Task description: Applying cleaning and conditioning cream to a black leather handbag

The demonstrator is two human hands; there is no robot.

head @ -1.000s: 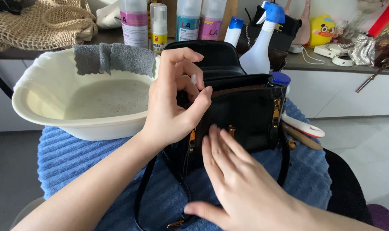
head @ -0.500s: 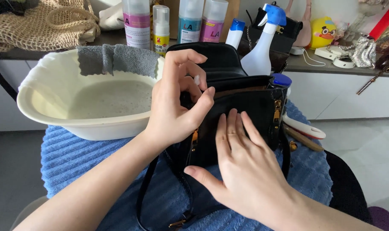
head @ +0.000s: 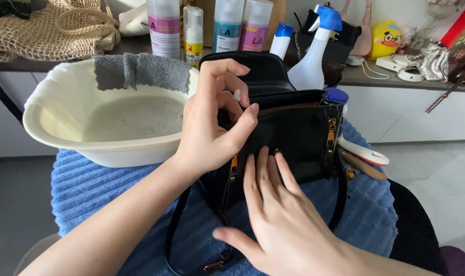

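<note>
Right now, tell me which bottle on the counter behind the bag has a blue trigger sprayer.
The white spray bottle, directly behind the open black handbag. It alone has a blue trigger head; the bottles left of it have plain caps or a foam pump.

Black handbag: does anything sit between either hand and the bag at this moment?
Nothing visible does. The left hand grips the top edge of the black handbag, thumb on its front, and the right hand lies flat against the front panel. The basin sits off to the left and the spray bottle behind the bag.

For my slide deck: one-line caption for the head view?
Left hand grips black handbag, right hand flat on it, beside cream basin.
</note>
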